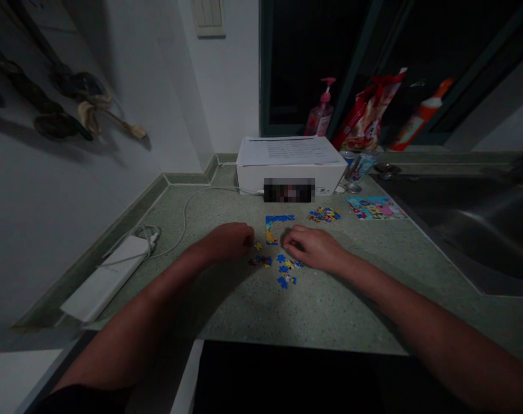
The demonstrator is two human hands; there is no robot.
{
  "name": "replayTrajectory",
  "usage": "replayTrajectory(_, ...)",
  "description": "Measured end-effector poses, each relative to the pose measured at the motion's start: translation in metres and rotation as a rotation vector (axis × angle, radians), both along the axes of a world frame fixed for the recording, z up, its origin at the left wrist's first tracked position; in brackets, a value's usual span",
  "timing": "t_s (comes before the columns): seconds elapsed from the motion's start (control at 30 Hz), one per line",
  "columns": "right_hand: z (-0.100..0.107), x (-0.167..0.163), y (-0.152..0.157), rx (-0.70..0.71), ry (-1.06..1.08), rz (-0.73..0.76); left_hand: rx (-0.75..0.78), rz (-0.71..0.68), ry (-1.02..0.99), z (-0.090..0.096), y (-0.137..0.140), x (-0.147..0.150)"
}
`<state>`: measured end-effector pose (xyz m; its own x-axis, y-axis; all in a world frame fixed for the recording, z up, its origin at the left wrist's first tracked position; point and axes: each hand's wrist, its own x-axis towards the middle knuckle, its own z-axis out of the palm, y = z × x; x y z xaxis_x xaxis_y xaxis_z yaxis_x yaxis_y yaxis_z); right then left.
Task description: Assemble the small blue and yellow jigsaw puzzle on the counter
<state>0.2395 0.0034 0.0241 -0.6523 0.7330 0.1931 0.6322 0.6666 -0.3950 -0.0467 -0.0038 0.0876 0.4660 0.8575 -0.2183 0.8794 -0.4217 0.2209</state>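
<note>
My left hand [235, 238] rests on the counter with its fingers curled in; anything inside them is hidden. Close by its fingertips lies a small yellow puzzle piece [258, 246]. My right hand [312, 246] is on the other side, thumb and fingers bent together, and whatever they may hold is too small to make out. Between the hands sits a partly joined jigsaw puzzle [270, 230], with a blue top edge and a yellow left side. Nearer me are loose puzzle pieces: a dark reddish and blue cluster [260, 262], and blue and yellow ones [287, 280].
A heap of puzzle pieces [324, 215] and a colourful picture card [375, 208] lie at the right. Behind stands a white box [289, 155] with papers on top. A white power strip [108, 276] with a cable is at left, a metal sink [481, 224] at right.
</note>
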Motion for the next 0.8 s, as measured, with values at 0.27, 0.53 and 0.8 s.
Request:
replayTrajectory(0.27, 0.000, -0.002, -0.002, 0.002, 0.010, -0.007, -0.022, 0.065, -0.306, 0.000, 0.001, 0.007)
replayTrajectory(0.53, 0.001, -0.003, -0.003, 0.002, 0.012, 0.008, -0.103, 0.052, -0.217, -0.001, 0.001, 0.005)
replayTrajectory(0.8, 0.000, -0.003, -0.002, -0.005, 0.018, 0.019, -0.030, -0.022, -0.077, -0.003, -0.004, 0.008)
